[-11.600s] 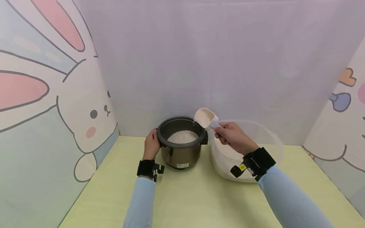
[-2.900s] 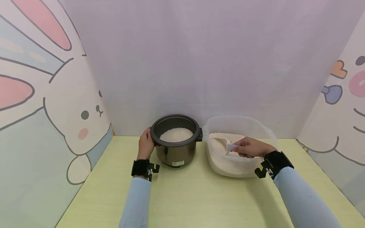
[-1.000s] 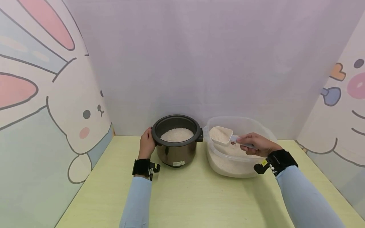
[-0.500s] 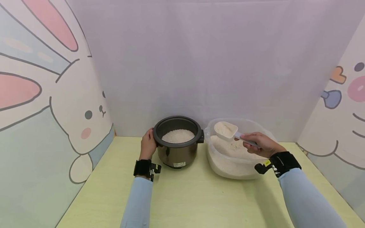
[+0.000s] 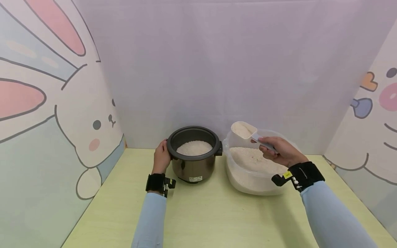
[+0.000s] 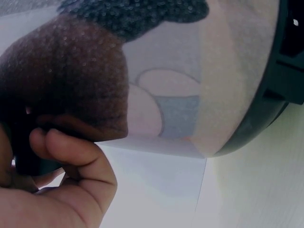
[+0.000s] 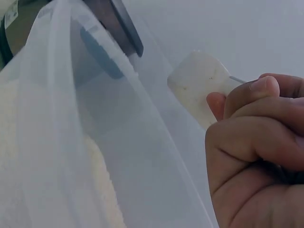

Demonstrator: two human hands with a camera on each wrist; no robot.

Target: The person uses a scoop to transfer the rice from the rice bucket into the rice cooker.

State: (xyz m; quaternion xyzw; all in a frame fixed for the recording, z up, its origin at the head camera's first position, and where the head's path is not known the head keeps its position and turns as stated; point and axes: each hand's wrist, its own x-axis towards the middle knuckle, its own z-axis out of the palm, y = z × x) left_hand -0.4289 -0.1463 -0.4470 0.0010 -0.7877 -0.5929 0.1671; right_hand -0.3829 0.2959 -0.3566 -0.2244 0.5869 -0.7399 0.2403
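Note:
In the head view, my right hand (image 5: 280,151) grips the grey handle of a white scoop (image 5: 244,130). Rice fills the scoop, which hangs above the left side of a clear plastic tub (image 5: 246,182) partly full of rice (image 5: 254,160). The scoop's underside (image 7: 197,80) shows in the right wrist view. To the left of the tub stands a dark rice cooker (image 5: 193,168) without a lid, a mound of white rice (image 5: 194,148) inside. My left hand (image 5: 161,158) holds its left side handle; the left wrist view shows fingers (image 6: 71,147) curled round that dark handle (image 6: 33,156).
Cooker and tub stand side by side on a pale yellow-green table (image 5: 211,213), close to a plain lilac back wall (image 5: 198,69). Cartoon-printed panels (image 5: 93,137) flank the table on both sides.
Earlier the scoop tipped rice at the cooker's rim, then dug into the tub's rice. Over the last second my right hand has raised it, loaded, above the tub. The left hand stays on the cooker.

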